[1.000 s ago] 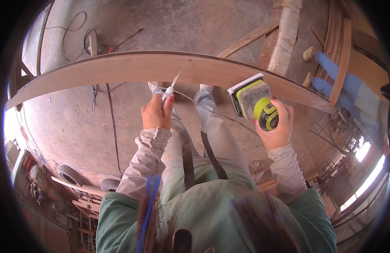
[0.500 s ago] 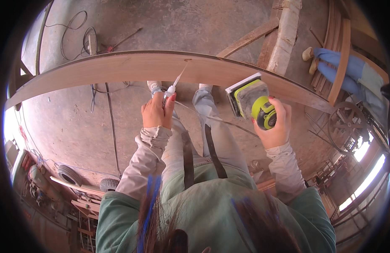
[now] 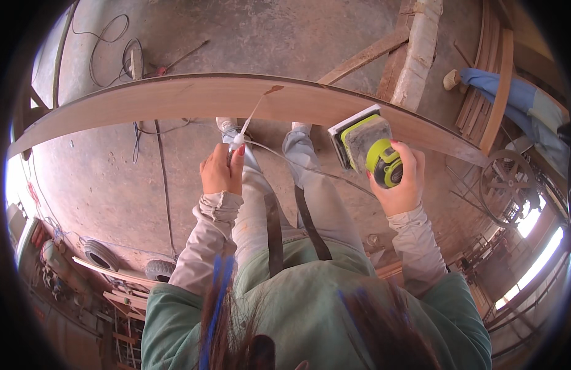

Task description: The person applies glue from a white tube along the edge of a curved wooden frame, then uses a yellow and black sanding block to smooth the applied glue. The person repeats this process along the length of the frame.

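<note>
With the long wooden plank (image 3: 174, 97) as landmark, the squeeze bottle (image 3: 238, 140) is on its near side, the left hand's (image 3: 222, 174) grip wrapped round it and the slim nozzle (image 3: 252, 116) slanting up over the face. Any extra squeeze could drip liquid outside the dark wet patch (image 3: 273, 89) near the plank's far edge, since the tip sits just left of that patch; too much liquid there might also run down the face. The right hand's (image 3: 401, 182) grip is closed around the rounded top of the green palm sander (image 3: 370, 148), held at the plank's near edge, right of the patch; whether its pad touches the wood I cannot tell. Were the pad to meet the patch while wet, it could smear and clog. The cord (image 3: 310, 168), hanging on the plank's near side, might snag on the legs. Compared with half a second ago, the patch is larger and darker, the nozzle tip has drawn off it to the left, and the sander has barely shifted.
</note>
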Action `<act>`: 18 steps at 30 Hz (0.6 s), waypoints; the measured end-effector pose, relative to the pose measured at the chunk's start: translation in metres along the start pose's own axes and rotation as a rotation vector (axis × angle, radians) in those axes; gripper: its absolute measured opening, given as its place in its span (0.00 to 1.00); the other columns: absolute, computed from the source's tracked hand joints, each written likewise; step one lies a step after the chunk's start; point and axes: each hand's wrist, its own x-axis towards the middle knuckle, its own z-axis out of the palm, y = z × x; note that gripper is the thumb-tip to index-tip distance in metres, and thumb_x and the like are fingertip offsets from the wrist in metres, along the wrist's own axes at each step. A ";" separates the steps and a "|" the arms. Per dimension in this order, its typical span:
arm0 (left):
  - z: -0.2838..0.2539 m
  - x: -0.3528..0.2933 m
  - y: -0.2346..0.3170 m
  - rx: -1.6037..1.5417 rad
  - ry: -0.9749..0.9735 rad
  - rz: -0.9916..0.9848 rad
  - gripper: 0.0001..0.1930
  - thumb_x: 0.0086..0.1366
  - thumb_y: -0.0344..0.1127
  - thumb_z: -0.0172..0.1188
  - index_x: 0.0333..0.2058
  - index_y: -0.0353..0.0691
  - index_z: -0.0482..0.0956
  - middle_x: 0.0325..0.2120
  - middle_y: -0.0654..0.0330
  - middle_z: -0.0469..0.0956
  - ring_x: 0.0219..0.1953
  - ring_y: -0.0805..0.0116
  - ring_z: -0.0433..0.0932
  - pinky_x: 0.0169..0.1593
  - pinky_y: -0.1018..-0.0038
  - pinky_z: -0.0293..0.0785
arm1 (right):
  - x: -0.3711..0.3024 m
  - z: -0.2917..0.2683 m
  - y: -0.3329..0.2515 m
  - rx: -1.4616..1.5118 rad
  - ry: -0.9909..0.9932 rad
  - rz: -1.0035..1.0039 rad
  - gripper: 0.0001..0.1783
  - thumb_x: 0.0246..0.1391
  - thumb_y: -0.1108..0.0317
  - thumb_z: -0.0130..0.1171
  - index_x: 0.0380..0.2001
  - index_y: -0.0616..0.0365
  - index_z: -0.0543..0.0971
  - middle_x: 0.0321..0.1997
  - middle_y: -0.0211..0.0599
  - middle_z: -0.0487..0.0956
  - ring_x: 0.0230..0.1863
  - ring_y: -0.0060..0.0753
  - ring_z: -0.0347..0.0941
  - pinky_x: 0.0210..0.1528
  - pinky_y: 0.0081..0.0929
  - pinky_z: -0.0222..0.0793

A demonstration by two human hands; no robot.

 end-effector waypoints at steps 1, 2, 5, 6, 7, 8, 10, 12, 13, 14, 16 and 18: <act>-0.002 -0.001 -0.002 0.020 -0.046 -0.049 0.18 0.68 0.48 0.52 0.31 0.37 0.71 0.20 0.53 0.72 0.26 0.49 0.72 0.35 0.61 0.63 | 0.000 0.000 0.000 -0.001 -0.002 -0.004 0.39 0.30 0.76 0.72 0.52 0.46 0.71 0.45 0.40 0.70 0.44 0.45 0.72 0.42 0.36 0.74; -0.003 -0.002 -0.002 0.041 -0.092 -0.098 0.17 0.68 0.49 0.51 0.33 0.38 0.71 0.21 0.55 0.73 0.28 0.51 0.73 0.40 0.61 0.63 | 0.000 0.000 -0.001 -0.002 -0.005 -0.007 0.39 0.30 0.76 0.72 0.52 0.46 0.71 0.45 0.40 0.70 0.44 0.45 0.72 0.42 0.35 0.74; -0.004 -0.004 -0.002 0.029 -0.098 -0.105 0.17 0.68 0.49 0.52 0.33 0.38 0.71 0.22 0.54 0.73 0.28 0.51 0.73 0.38 0.61 0.63 | 0.001 0.002 -0.002 -0.009 -0.004 -0.021 0.39 0.30 0.76 0.72 0.52 0.45 0.71 0.45 0.39 0.70 0.44 0.45 0.72 0.42 0.36 0.74; -0.005 -0.005 -0.002 0.000 -0.084 -0.092 0.18 0.68 0.49 0.52 0.33 0.38 0.70 0.21 0.54 0.72 0.28 0.51 0.72 0.36 0.62 0.63 | 0.003 0.003 -0.003 -0.011 -0.010 -0.011 0.39 0.31 0.76 0.71 0.52 0.44 0.71 0.46 0.39 0.70 0.44 0.46 0.73 0.42 0.36 0.74; -0.005 -0.006 -0.001 -0.028 -0.071 -0.078 0.18 0.67 0.49 0.52 0.33 0.37 0.70 0.21 0.53 0.72 0.27 0.51 0.72 0.35 0.62 0.63 | 0.005 0.004 -0.004 -0.013 -0.015 -0.001 0.39 0.31 0.76 0.71 0.52 0.42 0.71 0.46 0.38 0.70 0.44 0.46 0.73 0.42 0.37 0.74; -0.005 -0.006 0.000 -0.056 -0.058 -0.064 0.19 0.67 0.50 0.53 0.33 0.37 0.70 0.21 0.53 0.72 0.26 0.50 0.71 0.33 0.62 0.64 | 0.008 0.005 -0.004 -0.013 -0.020 0.011 0.39 0.32 0.76 0.70 0.52 0.41 0.71 0.46 0.38 0.69 0.44 0.47 0.73 0.42 0.37 0.74; -0.009 -0.003 0.009 -0.144 -0.034 -0.045 0.20 0.68 0.50 0.53 0.35 0.36 0.70 0.21 0.54 0.71 0.24 0.54 0.71 0.30 0.64 0.65 | 0.018 0.008 -0.003 -0.021 -0.073 0.063 0.38 0.33 0.75 0.69 0.52 0.38 0.71 0.47 0.37 0.69 0.44 0.47 0.74 0.41 0.38 0.74; -0.013 0.003 0.023 -0.222 -0.007 -0.030 0.21 0.68 0.51 0.53 0.36 0.35 0.70 0.21 0.55 0.71 0.22 0.58 0.70 0.28 0.67 0.66 | 0.027 0.010 -0.004 -0.019 -0.115 0.068 0.38 0.34 0.75 0.69 0.52 0.36 0.70 0.46 0.37 0.69 0.44 0.48 0.74 0.41 0.39 0.75; -0.015 0.006 0.032 -0.256 0.008 -0.025 0.21 0.68 0.52 0.53 0.37 0.35 0.69 0.21 0.56 0.71 0.22 0.60 0.70 0.28 0.68 0.67 | 0.032 0.009 -0.006 -0.014 -0.131 0.046 0.39 0.34 0.75 0.69 0.53 0.36 0.70 0.46 0.38 0.69 0.44 0.48 0.74 0.41 0.40 0.75; -0.017 0.009 0.039 -0.291 0.022 -0.019 0.22 0.68 0.52 0.53 0.38 0.34 0.69 0.22 0.57 0.71 0.21 0.63 0.70 0.28 0.69 0.67 | 0.035 0.009 -0.008 -0.010 -0.145 0.026 0.39 0.34 0.74 0.69 0.53 0.35 0.70 0.46 0.38 0.69 0.44 0.48 0.74 0.41 0.40 0.75; -0.022 0.016 0.048 -0.351 0.049 0.000 0.22 0.68 0.51 0.53 0.42 0.34 0.70 0.22 0.59 0.71 0.23 0.68 0.70 0.30 0.72 0.68 | 0.044 0.018 -0.017 -0.029 -0.204 -0.062 0.40 0.32 0.72 0.71 0.53 0.33 0.69 0.45 0.37 0.68 0.40 0.49 0.75 0.38 0.42 0.76; -0.029 0.024 0.059 -0.426 0.094 0.031 0.22 0.69 0.51 0.53 0.44 0.34 0.70 0.24 0.59 0.72 0.24 0.69 0.69 0.31 0.73 0.68 | 0.057 0.032 -0.035 -0.025 -0.270 -0.135 0.41 0.32 0.70 0.72 0.53 0.31 0.68 0.44 0.37 0.67 0.38 0.49 0.76 0.36 0.43 0.76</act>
